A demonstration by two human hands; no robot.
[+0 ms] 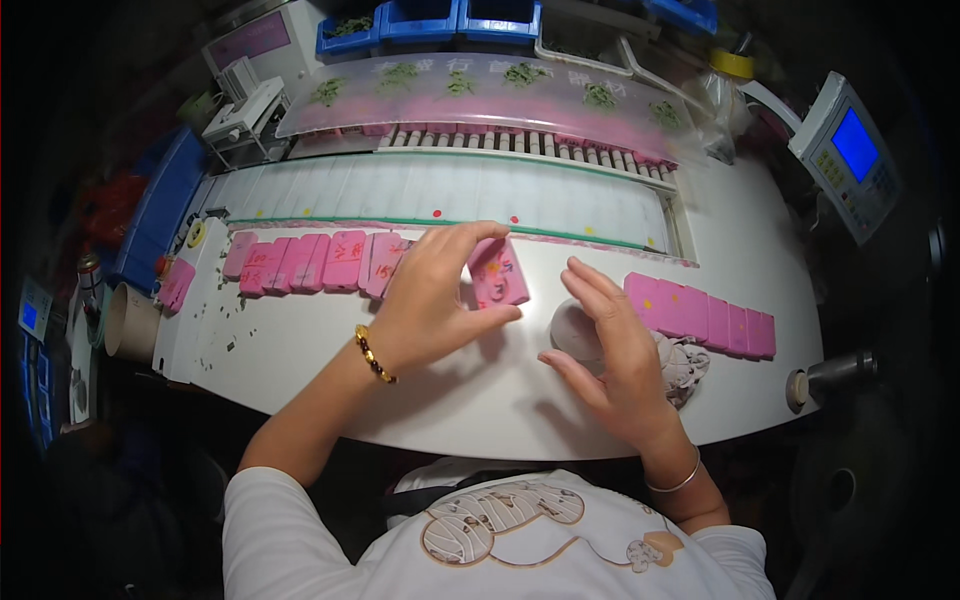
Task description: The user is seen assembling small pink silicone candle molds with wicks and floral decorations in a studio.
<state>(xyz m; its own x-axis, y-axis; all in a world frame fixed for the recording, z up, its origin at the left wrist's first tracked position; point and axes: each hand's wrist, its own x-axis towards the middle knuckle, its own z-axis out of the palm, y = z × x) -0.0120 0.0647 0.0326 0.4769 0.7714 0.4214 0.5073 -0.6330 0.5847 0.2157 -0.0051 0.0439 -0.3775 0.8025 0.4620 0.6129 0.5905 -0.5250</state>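
Observation:
My left hand (425,290), with a beaded bracelet at its wrist, grips a pink rubber mold (500,275) between thumb and fingers. The mold is a tilted block with small coloured marks on its face, held above the white table. To the right, my right hand (620,360) is raised, its thumb and fingers apart and nothing between them. A round grey-white object (577,332) sits just behind that hand, partly covered by it. Beside its wrist lies a crumpled cloth (682,368).
A row of pink molds (343,262) stands at left, another row (690,312) at right. Behind runs a long pale tray (450,190) with a green edge. Green branched pieces (460,82) lie on a clear sheet. A blue-screened control panel (850,150) rises at right; a flask (840,375) lies below.

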